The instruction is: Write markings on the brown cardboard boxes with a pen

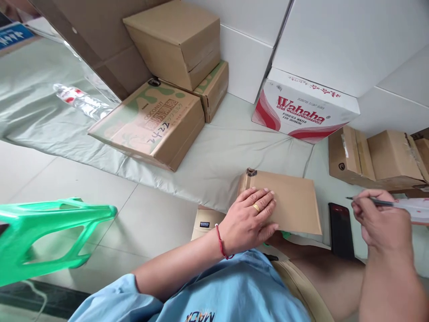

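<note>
A small brown cardboard box (293, 201) lies at the near edge of the cloth-covered table, a black mark on its upper left corner. Flat on its left part rests my left hand (250, 219), fingers stretched out, with a ring and a red cord bracelet. My right hand (382, 219) is closed around a dark pen (378, 202), raised to the right of the box with the tip pointing left, apart from the cardboard. Between the box and that hand lies a black phone (341, 228).
A coconut carton (147, 120) marked 2422 and a stacked plain carton (174, 40) stand at back left, beside a plastic bottle (82, 100). Behind is a Wahaha carton (303, 107); brown boxes (385, 156) sit right. A green stool (67, 223) stands on the floor.
</note>
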`<state>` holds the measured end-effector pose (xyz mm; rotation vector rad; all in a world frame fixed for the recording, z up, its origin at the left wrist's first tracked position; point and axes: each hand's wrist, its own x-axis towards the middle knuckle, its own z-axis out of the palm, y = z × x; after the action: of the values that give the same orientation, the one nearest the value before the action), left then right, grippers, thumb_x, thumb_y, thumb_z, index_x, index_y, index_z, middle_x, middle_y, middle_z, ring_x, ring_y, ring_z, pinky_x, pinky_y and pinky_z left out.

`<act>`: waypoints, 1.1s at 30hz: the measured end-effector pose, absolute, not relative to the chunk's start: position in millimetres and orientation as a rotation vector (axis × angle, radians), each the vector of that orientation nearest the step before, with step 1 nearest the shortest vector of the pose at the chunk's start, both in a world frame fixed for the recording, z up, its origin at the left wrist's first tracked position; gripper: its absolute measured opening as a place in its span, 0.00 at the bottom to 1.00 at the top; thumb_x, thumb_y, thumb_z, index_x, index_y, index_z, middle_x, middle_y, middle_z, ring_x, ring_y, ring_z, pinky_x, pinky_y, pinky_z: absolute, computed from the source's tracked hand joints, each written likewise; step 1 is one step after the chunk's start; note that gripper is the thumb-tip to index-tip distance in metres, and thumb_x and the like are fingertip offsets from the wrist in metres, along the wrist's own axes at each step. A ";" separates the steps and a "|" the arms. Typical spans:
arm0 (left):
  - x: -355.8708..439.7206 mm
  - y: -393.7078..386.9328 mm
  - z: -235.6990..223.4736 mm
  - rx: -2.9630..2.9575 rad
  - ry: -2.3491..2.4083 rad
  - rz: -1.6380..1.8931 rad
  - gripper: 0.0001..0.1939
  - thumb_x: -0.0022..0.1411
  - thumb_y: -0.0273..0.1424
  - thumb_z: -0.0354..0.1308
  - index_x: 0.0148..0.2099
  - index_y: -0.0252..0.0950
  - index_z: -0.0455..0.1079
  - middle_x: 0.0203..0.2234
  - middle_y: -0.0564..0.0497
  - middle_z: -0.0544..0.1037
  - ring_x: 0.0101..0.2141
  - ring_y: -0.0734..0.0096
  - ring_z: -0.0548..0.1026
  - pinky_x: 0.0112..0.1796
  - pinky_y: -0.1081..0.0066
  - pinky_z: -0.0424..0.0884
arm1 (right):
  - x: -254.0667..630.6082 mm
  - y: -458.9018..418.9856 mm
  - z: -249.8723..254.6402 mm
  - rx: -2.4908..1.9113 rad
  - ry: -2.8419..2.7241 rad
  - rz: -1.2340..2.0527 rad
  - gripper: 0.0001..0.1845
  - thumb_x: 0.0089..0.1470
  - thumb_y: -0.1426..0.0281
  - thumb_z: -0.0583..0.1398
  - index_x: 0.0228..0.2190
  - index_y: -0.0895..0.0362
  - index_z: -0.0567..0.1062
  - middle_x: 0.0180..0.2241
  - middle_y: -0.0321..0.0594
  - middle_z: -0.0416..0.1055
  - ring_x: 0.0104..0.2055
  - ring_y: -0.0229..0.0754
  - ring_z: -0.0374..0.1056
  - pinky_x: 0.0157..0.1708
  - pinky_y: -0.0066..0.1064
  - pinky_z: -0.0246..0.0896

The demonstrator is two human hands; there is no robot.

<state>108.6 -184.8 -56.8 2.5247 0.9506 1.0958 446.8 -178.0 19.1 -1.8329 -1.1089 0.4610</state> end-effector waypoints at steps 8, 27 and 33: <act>104.8 -190.6 -45.2 2.615 0.975 0.795 0.36 0.76 0.51 0.58 0.73 0.30 0.66 0.72 0.36 0.71 0.71 0.46 0.69 0.72 0.46 0.59 | 299.3 -113.0 38.4 -1.339 -1.295 1.288 0.19 0.54 0.53 0.71 0.33 0.53 0.75 0.21 0.34 0.72 0.20 0.32 0.57 0.20 0.25 0.48; 124.8 -168.7 -31.7 2.511 1.070 0.890 0.14 0.74 0.35 0.58 0.55 0.33 0.77 0.63 0.35 0.79 0.68 0.40 0.72 0.70 0.45 0.69 | 272.6 -96.7 -0.8 -1.333 -1.696 0.969 0.09 0.59 0.70 0.62 0.26 0.53 0.74 0.23 0.31 0.68 0.26 0.35 0.62 0.28 0.28 0.57; 123.2 -166.8 -33.4 2.463 1.047 0.942 0.14 0.74 0.33 0.57 0.53 0.31 0.78 0.60 0.33 0.80 0.68 0.43 0.73 0.70 0.46 0.70 | 273.0 -94.8 -0.3 -1.337 -1.760 1.005 0.07 0.59 0.71 0.62 0.27 0.53 0.74 0.25 0.31 0.70 0.28 0.36 0.64 0.29 0.27 0.58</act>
<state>123.2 -166.8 -33.4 2.4632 1.0473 0.9417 273.0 -94.8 -0.3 -1.3371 -1.7598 1.0049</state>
